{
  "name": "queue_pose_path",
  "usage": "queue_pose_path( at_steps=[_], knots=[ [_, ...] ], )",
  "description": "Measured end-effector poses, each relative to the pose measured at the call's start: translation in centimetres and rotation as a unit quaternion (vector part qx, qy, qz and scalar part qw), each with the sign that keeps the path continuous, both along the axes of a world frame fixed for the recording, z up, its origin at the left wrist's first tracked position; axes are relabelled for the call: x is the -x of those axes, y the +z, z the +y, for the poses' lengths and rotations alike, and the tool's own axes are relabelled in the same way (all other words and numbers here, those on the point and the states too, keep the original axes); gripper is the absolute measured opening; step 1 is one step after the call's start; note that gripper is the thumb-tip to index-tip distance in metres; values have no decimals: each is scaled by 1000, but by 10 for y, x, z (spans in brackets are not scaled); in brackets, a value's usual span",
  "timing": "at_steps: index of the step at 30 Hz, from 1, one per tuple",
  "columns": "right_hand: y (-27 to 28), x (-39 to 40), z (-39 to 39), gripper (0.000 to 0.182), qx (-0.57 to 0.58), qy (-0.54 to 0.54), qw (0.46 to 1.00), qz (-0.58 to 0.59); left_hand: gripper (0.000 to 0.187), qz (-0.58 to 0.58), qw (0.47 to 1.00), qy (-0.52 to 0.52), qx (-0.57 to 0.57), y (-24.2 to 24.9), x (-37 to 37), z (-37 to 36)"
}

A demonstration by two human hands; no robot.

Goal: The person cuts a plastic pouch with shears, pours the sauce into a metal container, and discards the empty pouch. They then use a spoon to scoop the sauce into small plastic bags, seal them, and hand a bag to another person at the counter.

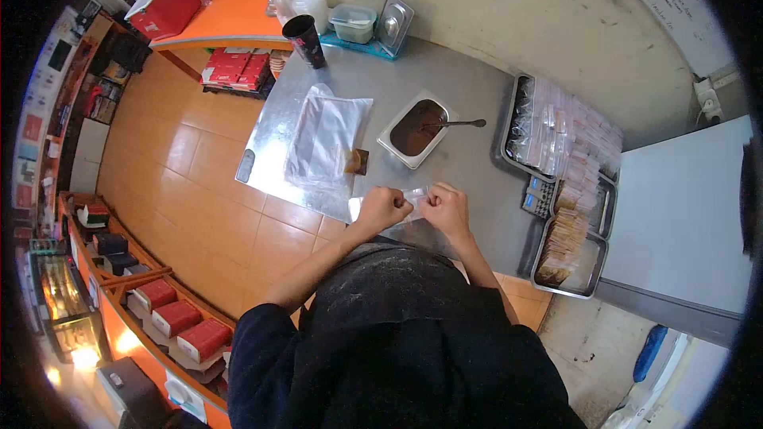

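Close to the table's front edge, my left hand (385,207) and my right hand (446,210) are both closed, pinching a small clear plastic bag (414,200) stretched between them. Left of the hands lies a stack of larger clear plastic bags (327,135), with a small sachet of brown sauce (357,162) at its right edge. Beyond the hands stands a metal pan of brown sauce (412,140), and a spoon (465,123) rests in it with its handle pointing right.
At right, metal trays (502,139) hold many filled sachets (568,131), beside a calculator (538,195). Sachets of brown sauce (563,242) fill part of the nearest tray. A black cup (304,41) and plastic tubs (353,22) stand at the back, against the wall.
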State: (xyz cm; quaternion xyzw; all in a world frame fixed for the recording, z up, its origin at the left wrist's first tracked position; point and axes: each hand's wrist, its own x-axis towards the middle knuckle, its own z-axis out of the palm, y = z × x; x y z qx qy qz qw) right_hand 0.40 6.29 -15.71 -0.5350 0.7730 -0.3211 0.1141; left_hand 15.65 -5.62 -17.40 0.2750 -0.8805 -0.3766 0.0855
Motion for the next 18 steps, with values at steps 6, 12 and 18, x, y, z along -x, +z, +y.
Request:
queue_pose_path(
  at_steps=[6, 12, 18],
  knots=[
    [14, -2, -17, 7, 82, -37, 993, -81, 40, 118, 979, 147, 78, 41, 0, 6],
    [25, 3, -22, 5, 105, 0, 982, -160, 82, 177, 967, -20, -180, 16, -11, -8],
    [27, -12, -26, 7, 77, -60, 988, -122, 87, 132, 966, 59, 213, 43, -14, -8]
  ],
)
